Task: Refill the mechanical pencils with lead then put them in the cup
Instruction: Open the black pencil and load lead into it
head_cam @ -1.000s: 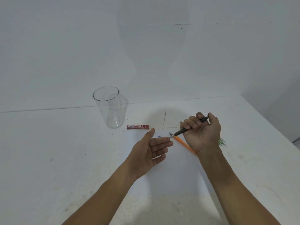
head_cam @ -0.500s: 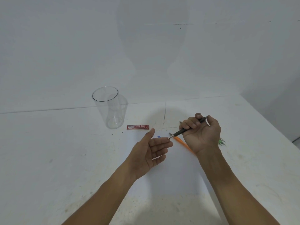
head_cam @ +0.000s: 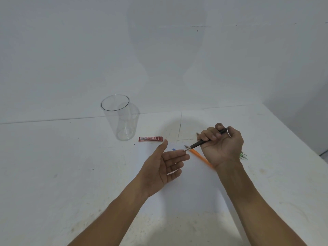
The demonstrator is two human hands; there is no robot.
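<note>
Clear plastic cup (head_cam: 124, 125) stands upright at centre left on the white table (head_cam: 53, 166). A red lead case (head_cam: 150, 139) lies flat just right of its base, its white print too small to read. At centre, the left hand (head_cam: 165, 167) is held palm up, fingers relaxed. The right hand (head_cam: 221, 148) grasps a black mechanical pencil (head_cam: 204, 142), thumb at its cap. The pencil's long axis runs upper right to lower left, tip at the left index fingertip. An orange pencil (head_cam: 200, 157) lies beneath. Neither hand has visibly shifted over the past second.
</note>
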